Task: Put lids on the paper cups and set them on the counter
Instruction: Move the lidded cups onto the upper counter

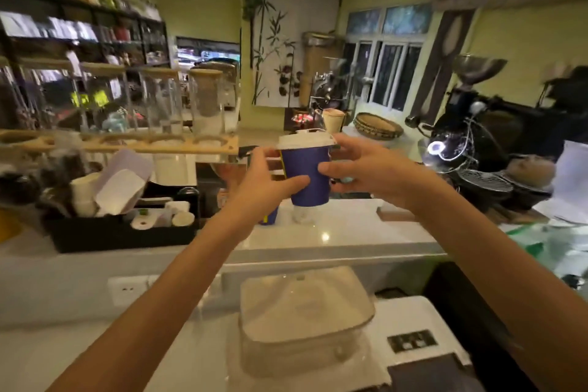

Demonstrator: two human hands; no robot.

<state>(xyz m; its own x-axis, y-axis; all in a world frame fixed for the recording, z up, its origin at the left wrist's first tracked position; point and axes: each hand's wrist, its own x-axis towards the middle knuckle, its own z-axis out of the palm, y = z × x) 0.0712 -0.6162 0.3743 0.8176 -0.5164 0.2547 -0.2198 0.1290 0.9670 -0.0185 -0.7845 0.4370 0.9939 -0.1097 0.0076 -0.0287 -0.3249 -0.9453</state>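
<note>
A blue paper cup (pixel 307 177) is being held up above the white counter (pixel 343 234) by both hands, in a café interior blurred by motion. The cup is being gripped low on its side by the left hand (pixel 265 180), whose fingers (pixel 294 183) are being wrapped onto the wall. The right hand (pixel 366 165) is being kept against the opposite side, its thumb pressed to the cup's wall and its other fingers spread toward the rim. A white lid (pixel 305 139) is being carried on top of the cup; whether it is fully seated cannot be told. A second blue cup (pixel 269 216) is being partly hidden behind the left wrist, down on the counter. A black tray (pixel 121 234) of white lids and cups is being kept to the left on the counter.
</note>
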